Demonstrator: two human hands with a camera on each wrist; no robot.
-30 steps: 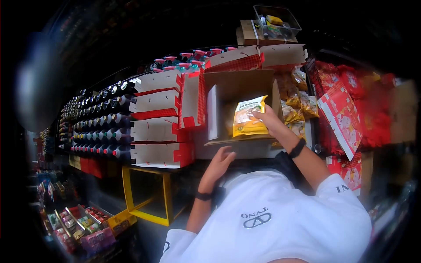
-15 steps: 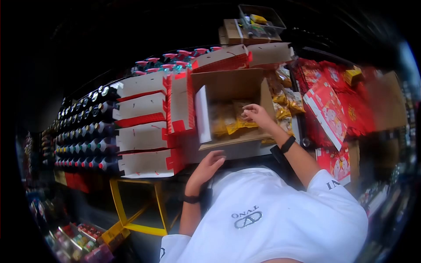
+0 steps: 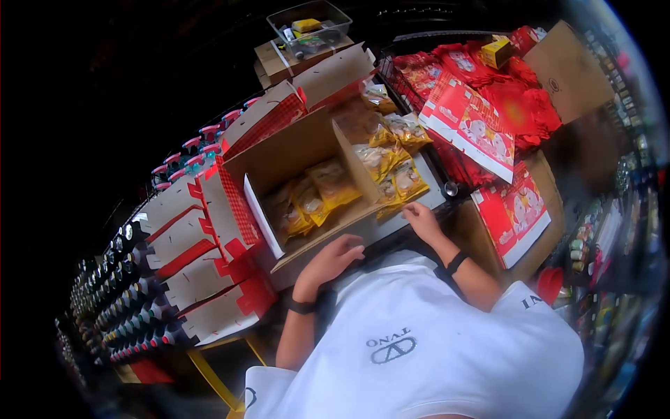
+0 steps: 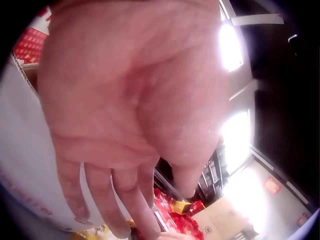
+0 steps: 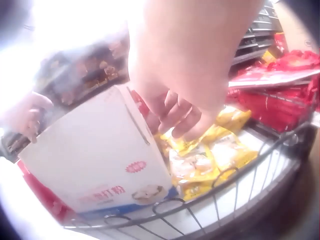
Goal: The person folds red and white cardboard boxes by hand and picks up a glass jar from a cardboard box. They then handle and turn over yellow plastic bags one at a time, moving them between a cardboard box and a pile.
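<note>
My left hand (image 3: 331, 262) rests by the near edge of an open cardboard box (image 3: 286, 150), its fingers extended and holding nothing. In the left wrist view its bare palm (image 4: 132, 85) shows with the fingers pointing down. Inside the box lie several yellow food packets (image 3: 333, 183). My right hand (image 3: 422, 222) is just right of the box, close over the near end of a pile of similar yellow packets (image 3: 410, 179). The right wrist view shows loosely bent fingers (image 5: 187, 122) above those packets, with nothing seen in their grasp.
Cut-open white and red cartons (image 3: 185, 255) stand left of the box, with dark-bottled rows (image 3: 143, 307) beyond. A wire rail (image 5: 240, 175) edges the packets' shelf. At the right are red packages (image 3: 523, 112) and a flattened red carton (image 3: 471, 129). A clear bin (image 3: 310, 31) stands behind.
My right hand held a yellow packet over the box, let go of it inside, then moved right to the packets beside the box. The view has turned right; my left hand stays near the box edge.
</note>
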